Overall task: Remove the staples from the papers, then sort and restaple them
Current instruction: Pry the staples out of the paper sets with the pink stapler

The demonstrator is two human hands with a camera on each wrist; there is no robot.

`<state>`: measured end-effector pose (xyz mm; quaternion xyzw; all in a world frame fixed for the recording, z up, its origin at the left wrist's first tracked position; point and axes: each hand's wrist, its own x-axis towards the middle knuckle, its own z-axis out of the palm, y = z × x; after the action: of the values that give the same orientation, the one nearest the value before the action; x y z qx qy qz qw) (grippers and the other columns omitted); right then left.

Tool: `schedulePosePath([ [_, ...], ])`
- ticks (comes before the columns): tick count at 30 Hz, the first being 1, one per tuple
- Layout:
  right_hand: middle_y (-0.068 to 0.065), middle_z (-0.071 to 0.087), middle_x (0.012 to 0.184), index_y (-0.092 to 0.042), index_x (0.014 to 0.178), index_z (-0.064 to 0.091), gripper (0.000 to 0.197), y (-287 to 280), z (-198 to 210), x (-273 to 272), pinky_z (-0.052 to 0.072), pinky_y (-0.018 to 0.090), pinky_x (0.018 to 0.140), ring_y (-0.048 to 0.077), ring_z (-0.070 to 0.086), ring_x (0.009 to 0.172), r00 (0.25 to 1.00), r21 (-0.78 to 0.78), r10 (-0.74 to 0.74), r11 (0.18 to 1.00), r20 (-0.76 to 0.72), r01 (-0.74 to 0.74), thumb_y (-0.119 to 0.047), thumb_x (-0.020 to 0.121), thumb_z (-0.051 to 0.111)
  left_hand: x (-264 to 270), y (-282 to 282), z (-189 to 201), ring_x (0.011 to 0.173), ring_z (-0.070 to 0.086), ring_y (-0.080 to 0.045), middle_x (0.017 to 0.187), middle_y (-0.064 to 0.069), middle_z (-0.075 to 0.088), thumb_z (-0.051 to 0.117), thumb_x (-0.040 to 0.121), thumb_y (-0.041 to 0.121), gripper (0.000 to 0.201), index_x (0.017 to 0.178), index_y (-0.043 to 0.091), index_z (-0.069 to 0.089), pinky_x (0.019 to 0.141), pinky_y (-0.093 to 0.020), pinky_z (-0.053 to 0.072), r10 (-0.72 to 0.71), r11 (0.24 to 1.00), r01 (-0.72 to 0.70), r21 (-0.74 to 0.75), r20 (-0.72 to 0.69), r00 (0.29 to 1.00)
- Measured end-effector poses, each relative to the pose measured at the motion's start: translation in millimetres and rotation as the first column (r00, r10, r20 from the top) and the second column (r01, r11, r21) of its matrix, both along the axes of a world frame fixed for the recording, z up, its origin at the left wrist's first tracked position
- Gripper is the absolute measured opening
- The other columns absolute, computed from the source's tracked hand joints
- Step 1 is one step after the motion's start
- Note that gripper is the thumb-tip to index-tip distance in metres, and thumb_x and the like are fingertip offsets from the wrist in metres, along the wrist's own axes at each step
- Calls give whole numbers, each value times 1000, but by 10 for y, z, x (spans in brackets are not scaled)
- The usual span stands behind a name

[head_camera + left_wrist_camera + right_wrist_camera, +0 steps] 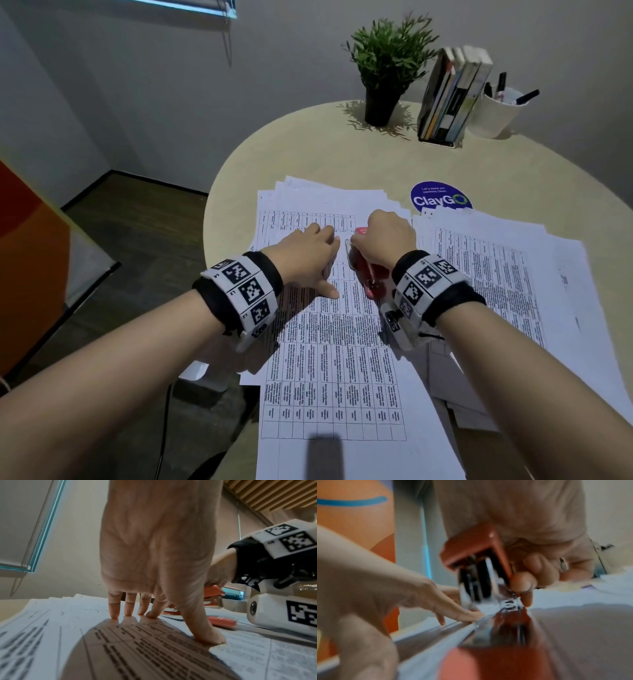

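Head view shows us mid-job rather than near either end. Our left hand (308, 255) lies flat on the printed papers (335, 359) in front of us, fingers straight and spread, thumb out, pinning the top sheet to the table (308, 154). Our right hand (383, 240) has its grip curled round a red stapler (375, 274), which sits just beside the left thumb over the upper part of that same sheet.

From the right wrist the stapler looks swung open — its metal rail stretches toward the camera while the red top stands up under our fingers — though the picture is blurred. Whether we are prying out a staple or driving one in, we cannot tell; no staple is visible in any view.

As for progress, we judge the work partly done at most. A fanned, uneven pile lies under the left hand, and a second loose spread of sheets (513, 274) lies to the right, near the blue ClayGo sticker (440, 197). Two groups suggest some sorting has begun, but neither pile is squared up — tidying and restapling appear to be left.
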<state>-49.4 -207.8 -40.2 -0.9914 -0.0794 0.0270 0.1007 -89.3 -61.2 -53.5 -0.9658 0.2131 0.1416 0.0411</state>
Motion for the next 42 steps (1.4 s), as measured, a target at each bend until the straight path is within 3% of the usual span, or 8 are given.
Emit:
schedulePosePath([
  [8,15,65,102,-12,82,44,18,108,26,168,41,38,83,35,60,100,997,8,1,1000,82,-2,-25,92,52,5,4,-29,121,35,-27,139,-8,35,56,70,74,99,140,8,34,97,-42,43,-14,1000,14,7,-20,1000],
  [14,8,56,70,-8,73,53,26,-72,-8,351,46,34,66,33,61,77,974,345,-188,912,-127,221,-33,82,57,101,28,10,113,40,-23,125,-6,45,76,62,62,72,109,12,56,93,-37,43,81,979,-87,-182,-40,996],
  [20,-9,50,35,-9,55,53,44,-398,133,267,38,18,42,3,46,33,952,670,-133,683,-277,290,-33,91,61,364,1,37,109,49,-25,120,-5,53,80,68,43,77,129,12,45,94,-42,45,320,846,-336,-413,-109,941],
  [24,1,46,53,-10,63,56,37,-609,197,195,34,27,56,12,40,47,961,750,-60,613,-269,248,-36,88,63,437,-31,42,76,53,-21,78,1,55,70,77,17,16,81,15,55,66,-28,44,319,803,-384,-456,-215,923],
  [27,5,57,63,-6,78,66,35,-714,257,135,43,30,67,17,51,62,945,786,10,559,-326,265,-38,90,64,492,86,127,55,34,-16,59,1,37,63,83,11,35,58,14,39,53,-27,26,275,778,-357,-517,-232,933],
  [35,2,63,56,0,77,69,34,-536,377,-39,49,27,53,14,59,48,912,789,117,552,-393,269,-32,89,66,631,423,711,43,45,-4,59,-2,51,62,88,2,10,79,6,62,47,-20,38,350,547,-354,-759,-177,920],
  [39,3,64,57,0,74,69,35,-561,556,18,52,31,58,19,62,55,942,848,2,436,-335,301,-32,89,68,764,492,862,72,58,-9,83,-5,65,65,86,8,11,95,3,69,73,-26,47,491,494,-295,-818,-17,871],
  [42,5,67,65,-5,77,66,27,-782,658,85,50,31,51,19,62,51,933,875,-117,324,-340,360,-29,88,69,837,540,832,80,57,-15,88,-3,64,62,89,16,15,99,7,68,69,-22,41,639,443,-297,-846,65,767],
])
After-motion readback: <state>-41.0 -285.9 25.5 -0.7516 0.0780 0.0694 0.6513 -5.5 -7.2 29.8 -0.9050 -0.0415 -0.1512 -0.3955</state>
